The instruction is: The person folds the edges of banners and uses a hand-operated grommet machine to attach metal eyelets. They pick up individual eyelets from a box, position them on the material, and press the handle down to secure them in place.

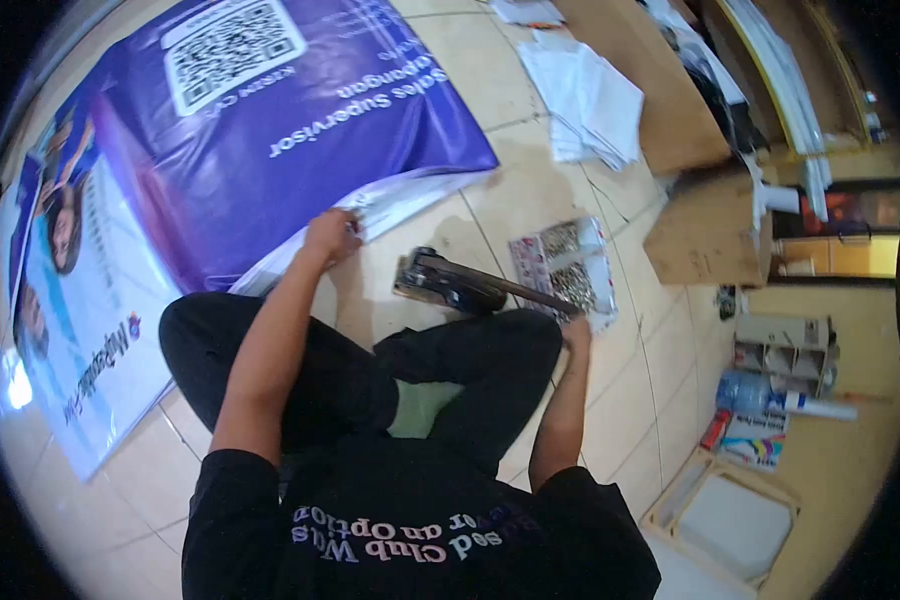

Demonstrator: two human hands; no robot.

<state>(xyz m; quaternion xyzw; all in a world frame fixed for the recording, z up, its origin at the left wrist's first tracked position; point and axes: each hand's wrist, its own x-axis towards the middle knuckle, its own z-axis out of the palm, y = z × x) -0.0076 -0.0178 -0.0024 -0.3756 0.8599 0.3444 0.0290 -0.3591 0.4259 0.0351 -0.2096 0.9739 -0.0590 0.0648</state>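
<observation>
My left hand (332, 238) is closed on the white-backed edge of a purple printed vinyl banner (360, 130), fingers pinched at its hem. In front of my crossed legs stands a dark metal hand press (450, 282), which looks like an eyelet press, its long lever slanting to the right. At the lever's far end is my right hand (575, 332), closed around it, with some fingers hidden. Just beyond that hand lies an open tray (607, 262) holding many small metal pieces, likely eyelets, in two piles.
Another part of the banner (100, 330), white with printed people, spreads to the left. Folded white sheets (595, 100) lie on the tiles. Cardboard boxes (705, 225) stand at the right, near a water bottle (745, 392) and a white-seated stool or frame (735, 525).
</observation>
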